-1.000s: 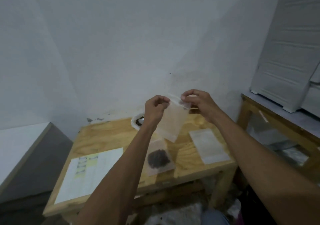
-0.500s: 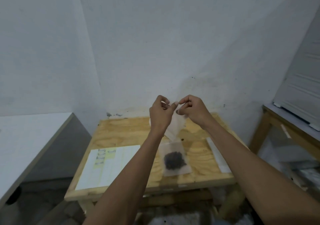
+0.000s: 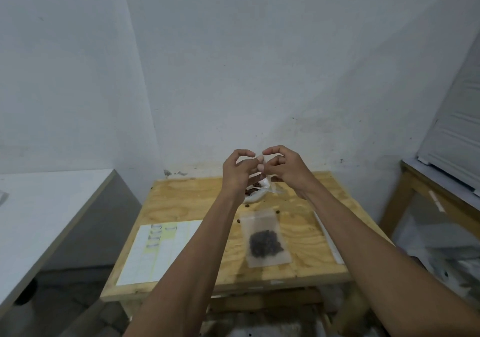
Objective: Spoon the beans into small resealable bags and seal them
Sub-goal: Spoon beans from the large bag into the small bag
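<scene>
Both hands are raised above the back of the wooden table (image 3: 197, 201). My left hand (image 3: 237, 174) and my right hand (image 3: 285, 171) pinch the top of a small translucent empty bag (image 3: 261, 165) between their fingertips; most of the bag is hidden by the fingers. Below them sits a white bowl (image 3: 255, 197) with dark beans, partly covered by my left wrist, and something white and spoon-like (image 3: 270, 190) rests at its rim. In front of the bowl a flat resealable bag (image 3: 263, 238) holding dark beans lies on the table.
A printed paper sheet (image 3: 161, 251) lies on the table's left half. A thin stack of empty bags (image 3: 328, 238) lies near the right edge. A white surface (image 3: 39, 214) stands to the left, a wooden bench (image 3: 420, 191) to the right, the wall close behind.
My hands have drawn closer together, so the empty bag now shows only as a small piece at the fingertips. The view has swung, so the bowl shows under the hands.
</scene>
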